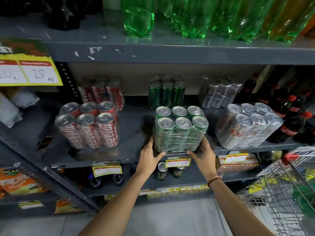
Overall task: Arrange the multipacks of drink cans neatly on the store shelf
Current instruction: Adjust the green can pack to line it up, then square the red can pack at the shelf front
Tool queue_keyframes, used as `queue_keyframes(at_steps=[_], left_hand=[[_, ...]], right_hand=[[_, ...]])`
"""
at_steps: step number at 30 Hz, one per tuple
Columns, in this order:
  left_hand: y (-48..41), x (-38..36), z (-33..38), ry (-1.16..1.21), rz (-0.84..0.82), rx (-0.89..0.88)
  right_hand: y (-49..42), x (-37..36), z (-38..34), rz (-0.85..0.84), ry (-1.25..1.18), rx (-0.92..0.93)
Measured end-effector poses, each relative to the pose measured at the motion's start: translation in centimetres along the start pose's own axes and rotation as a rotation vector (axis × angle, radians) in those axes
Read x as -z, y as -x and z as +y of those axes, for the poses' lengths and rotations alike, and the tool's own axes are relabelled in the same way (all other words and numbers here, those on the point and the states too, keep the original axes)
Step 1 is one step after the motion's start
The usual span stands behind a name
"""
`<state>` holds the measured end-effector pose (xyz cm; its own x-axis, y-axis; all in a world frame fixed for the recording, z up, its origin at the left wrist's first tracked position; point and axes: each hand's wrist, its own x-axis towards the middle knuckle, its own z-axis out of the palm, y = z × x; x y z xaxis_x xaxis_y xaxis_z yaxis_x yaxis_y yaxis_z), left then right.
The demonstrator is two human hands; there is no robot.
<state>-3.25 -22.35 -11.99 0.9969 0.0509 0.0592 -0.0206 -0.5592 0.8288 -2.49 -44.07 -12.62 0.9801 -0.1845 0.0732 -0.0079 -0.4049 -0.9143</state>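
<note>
A shrink-wrapped multipack of green cans stands at the front edge of the grey middle shelf. My left hand grips its lower left corner and my right hand grips its lower right corner. A red cola multipack stands to the left and a silver multipack to the right, both near the front. Behind them, at the back of the shelf, stand a second red pack, a second green pack and a second silver pack.
Dark cola bottles fill the shelf's right end. Green bottles stand on the shelf above. Price tags hang on the shelf's front lip, with single cans on the shelf below. A wire trolley is at the lower right.
</note>
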Motion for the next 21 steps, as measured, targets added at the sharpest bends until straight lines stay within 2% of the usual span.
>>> queue_keyframes(at_steps=[3, 6, 10, 13, 15, 18, 21], left_hand=[[0.6, 2.3, -0.5, 0.166, 0.088, 0.029], [1.8, 6.2, -1.4, 0.262, 0.298, 0.035], [3.4, 12.2, -4.8, 0.303, 0.628, 0.045], [3.2, 15.9, -8.1, 0.322, 0.780, 0.119], [2.3, 18.1, -10.5, 0.302, 0.721, 0.236], [0.8, 20.8, -13.7, 0.208, 0.433, 0.311], [-0.3, 22.2, -14.9, 0.146, 0.209, 0.314]], right_hand=[[2.7, -2.6, -1.0, 0.259, -0.066, 0.001], [5.3, -6.1, -2.8, 0.445, -0.104, 0.027], [7.4, -11.2, -6.6, 0.362, -0.116, 0.155], [7.6, -15.2, -9.7, 0.185, -0.130, 0.212], [6.9, -17.6, -11.5, 0.017, -0.134, 0.174], [4.5, -21.1, -13.0, -0.248, -0.078, 0.039], [2.8, -23.4, -13.4, -0.399, -0.018, -0.008]])
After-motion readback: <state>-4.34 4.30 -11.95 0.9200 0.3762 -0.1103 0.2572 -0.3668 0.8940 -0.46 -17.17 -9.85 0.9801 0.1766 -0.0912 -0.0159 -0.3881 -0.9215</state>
